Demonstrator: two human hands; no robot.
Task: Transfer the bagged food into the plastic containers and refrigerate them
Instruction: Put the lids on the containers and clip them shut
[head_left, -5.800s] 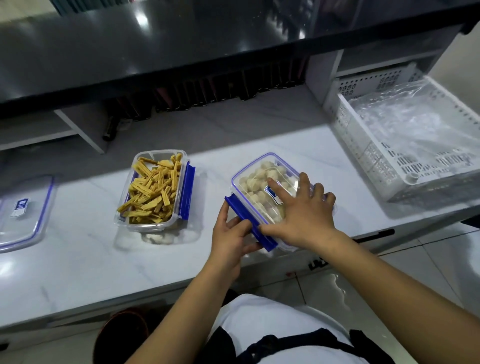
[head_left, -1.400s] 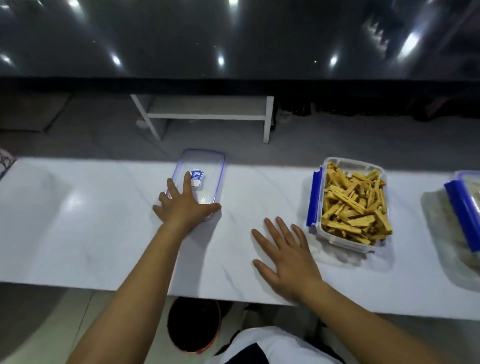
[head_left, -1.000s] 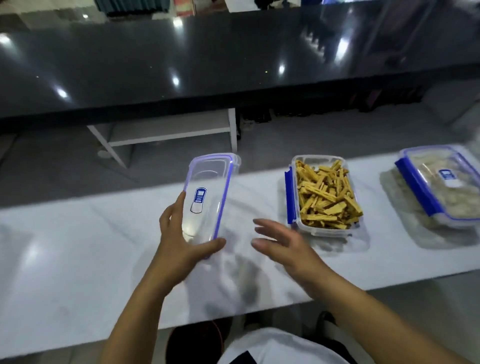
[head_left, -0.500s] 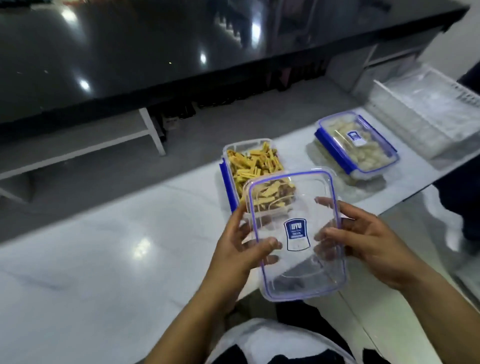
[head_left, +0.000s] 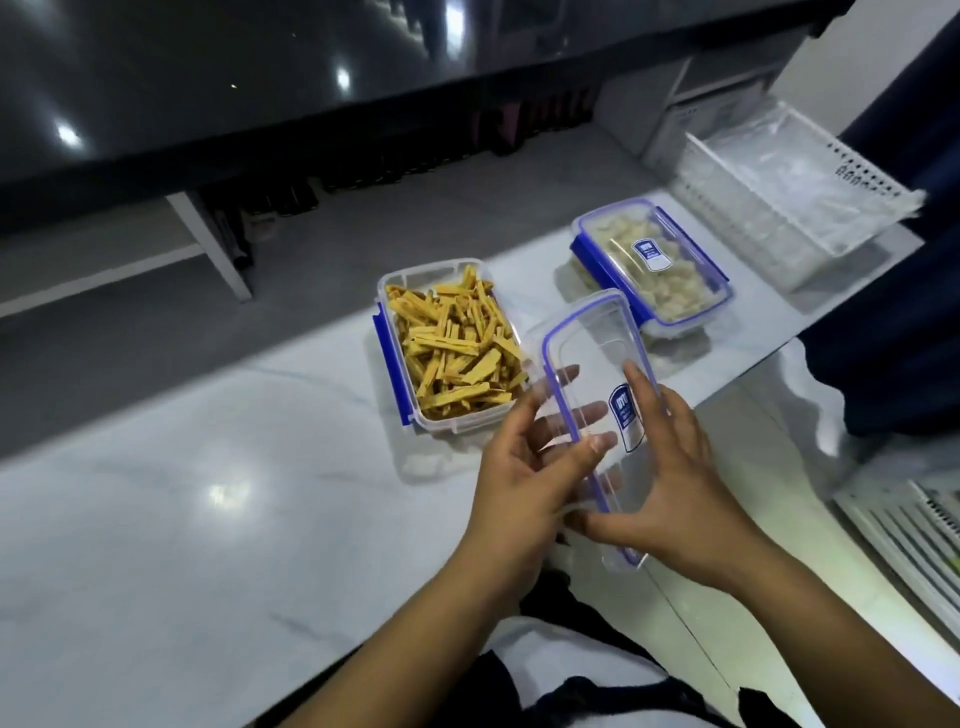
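A clear lid (head_left: 589, 343) with a blue seal and a blue label is held tilted on edge above the counter's front edge. My left hand (head_left: 524, 483) grips its left side, thumb on top and fingers showing through the plastic. My right hand (head_left: 675, 467) holds its right side with the fingers laid against it. Just behind the lid stands an uncovered clear container (head_left: 441, 348) full of yellow strips, blue clips on its left side. Farther right sits a lidded container (head_left: 652, 265) of pale round pieces, its blue clips down.
The white marble counter (head_left: 182, 493) runs left. A white perforated basket (head_left: 779, 192) lined with clear plastic sits at the back right. A dark glossy raised ledge (head_left: 260, 78) runs behind. A dark-clothed person (head_left: 893, 312) stands at the right. A white slatted rack (head_left: 914, 530) lies low right.
Since 1.4 s ago my left hand picked the lid off the counter at the left and carried it right. My right hand joined it, and the lid has turned from flat to on edge.
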